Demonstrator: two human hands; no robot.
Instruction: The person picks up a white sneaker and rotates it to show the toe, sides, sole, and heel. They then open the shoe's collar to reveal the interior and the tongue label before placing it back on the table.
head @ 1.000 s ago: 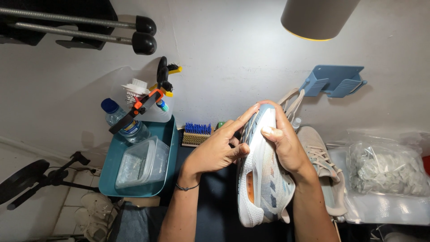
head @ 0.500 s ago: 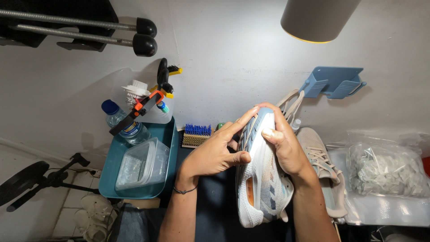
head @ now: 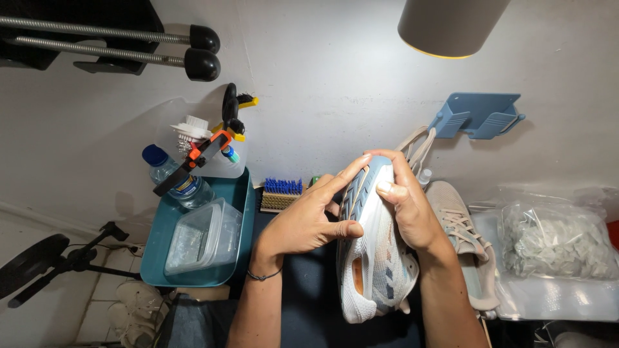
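Both hands hold a light blue and white sneaker (head: 374, 251) in the middle of the scene, above a dark surface. The shoe stands on its side, with the toe far from the person and the heel near. The left hand (head: 303, 222) touches its left side; the index finger lies stretched along the toe, the thumb presses on the sole edge, and the other fingers are partly hidden behind the shoe. The right hand (head: 409, 206) wraps around the right side, fingers curled tight on it; its palm side is hidden.

Just right of it a beige sneaker (head: 461, 238) lies flat, partly covered by the right forearm. Further right is a clear plastic bag (head: 554, 241) with pale contents that I cannot make out.

On the left a teal tray (head: 158, 258) holds a clear plastic box (head: 203, 241) and a water bottle (head: 174, 177). A brush with blue bristles (head: 280, 193) lies between the tray and the hands. The lamp shade (head: 451, 26) at the top is cut off by the frame.
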